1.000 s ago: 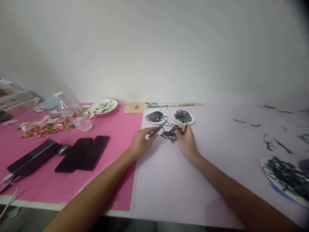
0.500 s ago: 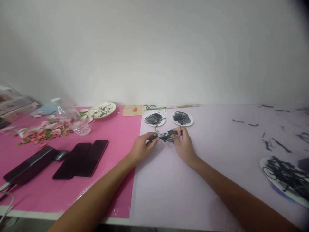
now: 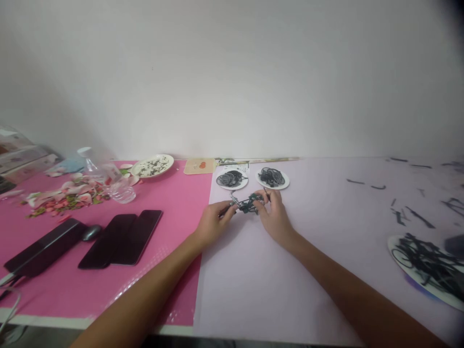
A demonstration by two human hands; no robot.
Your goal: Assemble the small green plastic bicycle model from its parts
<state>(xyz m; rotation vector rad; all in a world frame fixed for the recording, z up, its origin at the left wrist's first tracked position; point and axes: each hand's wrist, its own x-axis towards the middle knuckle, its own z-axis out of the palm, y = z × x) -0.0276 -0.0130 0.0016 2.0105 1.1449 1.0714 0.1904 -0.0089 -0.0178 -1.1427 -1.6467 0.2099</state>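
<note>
Between my two hands is a small dark model bicycle point(image 3: 248, 204), partly assembled, held just above the pale sheet. My left hand point(image 3: 213, 221) pinches its left end, where a thin silvery piece sticks up. On the right side my right hand point(image 3: 276, 217) grips the other end, with a thin dark piece standing up by its fingers. The fingers hide parts of the model. Just behind it are two white plates: the left plate point(image 3: 218, 184) holds dark spoked wheels and the right plate point(image 3: 287, 183) a tangle of dark thin parts.
At far right a larger plate point(image 3: 393, 256) carries dark bicycle pieces, with loose dark parts point(image 3: 420, 217) behind it. Phones point(image 3: 136, 238), a black box point(image 3: 45, 246), a mouse point(image 3: 92, 232), petals point(image 3: 68, 195), a clear bottle point(image 3: 121, 191) and a bowl point(image 3: 170, 166) stand left.
The model bicycle has tilted slightly, and my right hand's fingers have shifted a little to the left along it. My left hand stays nearly still.
</note>
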